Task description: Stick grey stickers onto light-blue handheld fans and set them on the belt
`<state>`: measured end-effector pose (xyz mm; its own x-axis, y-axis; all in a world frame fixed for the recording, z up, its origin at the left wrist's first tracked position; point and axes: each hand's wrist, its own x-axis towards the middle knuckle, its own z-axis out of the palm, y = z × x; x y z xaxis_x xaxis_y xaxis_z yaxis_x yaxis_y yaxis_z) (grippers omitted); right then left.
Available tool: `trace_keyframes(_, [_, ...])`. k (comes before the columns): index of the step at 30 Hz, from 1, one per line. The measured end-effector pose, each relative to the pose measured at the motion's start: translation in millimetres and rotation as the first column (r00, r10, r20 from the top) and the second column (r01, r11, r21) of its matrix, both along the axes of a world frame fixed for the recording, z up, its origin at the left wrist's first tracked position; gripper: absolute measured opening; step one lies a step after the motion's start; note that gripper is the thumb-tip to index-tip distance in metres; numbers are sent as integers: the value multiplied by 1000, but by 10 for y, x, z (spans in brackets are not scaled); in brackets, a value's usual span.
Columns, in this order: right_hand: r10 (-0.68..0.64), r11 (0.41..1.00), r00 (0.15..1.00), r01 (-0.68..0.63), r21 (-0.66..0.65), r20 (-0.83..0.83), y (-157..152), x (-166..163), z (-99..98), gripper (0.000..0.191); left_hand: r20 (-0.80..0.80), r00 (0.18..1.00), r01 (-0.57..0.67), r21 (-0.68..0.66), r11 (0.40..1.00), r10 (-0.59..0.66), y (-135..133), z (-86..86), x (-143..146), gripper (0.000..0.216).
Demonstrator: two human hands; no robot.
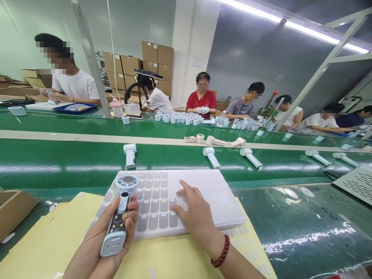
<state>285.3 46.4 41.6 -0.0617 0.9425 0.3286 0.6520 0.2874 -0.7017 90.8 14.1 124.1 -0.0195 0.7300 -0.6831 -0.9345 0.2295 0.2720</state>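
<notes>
At the near edge of the worktop (305,224), the left hand (95,248) has its fingers clamped around the handle of a handheld fan (117,223), held upright over yellow sheets (52,240), its circuit board exposed. The right hand (193,215) rests with fingers apart on a white sticker sheet (221,201), fingertips on a grey sticker (173,203). Finished fans (130,154) lie on the green belt (72,162) beyond.

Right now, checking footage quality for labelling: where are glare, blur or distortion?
Head view: ceiling-light glare streaks the green belt and the tabletop at right; belt edges bow, wide-angle distortion; left hand, its device and right hand look sharp.
</notes>
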Motion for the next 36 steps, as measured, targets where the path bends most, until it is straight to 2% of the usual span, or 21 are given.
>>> trace_keyframes(4, [-8,998,988,-2,-64,-153,14,-24,56,47,-17,1000,-19,-8,1000,19,-16,25,19,34])
trace_keyframes(8, [64,990,932,-105,-96,-356,-187,-148,351,38,-53,998,-21,1,1000,21,-41,42,37,33])
trace_keyframes(9, [99,980,896,-163,-112,-432,-267,-198,438,42,-69,997,-20,7,1000,20,-48,41,43,33])
trace_keyframes(11, [144,935,736,-320,-153,-661,-425,-317,581,54,-103,995,-13,15,1000,14,-61,25,52,31])
trace_keyframes(13, [138,905,632,-394,-162,-763,-548,-447,653,60,-127,992,4,14,1000,-2,-73,-2,58,26])
trace_keyframes(17, [126,918,579,-377,-127,-806,-625,-660,636,56,-192,981,13,50,999,-4,-90,-40,67,18])
trace_keyframes(20, [132,929,589,-353,-107,-797,-600,-732,623,50,-234,972,2,79,997,17,-99,-37,72,19])
trace_keyframes(25, [109,920,595,-364,-146,-796,-593,-756,665,49,-226,973,-26,52,998,38,-106,-38,64,17])
trace_keyframes(30, [92,913,571,-375,-160,-815,-598,-766,684,49,-234,972,-7,68,998,23,-105,-18,73,18])
trace_keyframes(36, [86,916,587,-364,-168,-805,-583,-768,678,48,-237,971,-1,49,999,13,-100,-2,82,16])
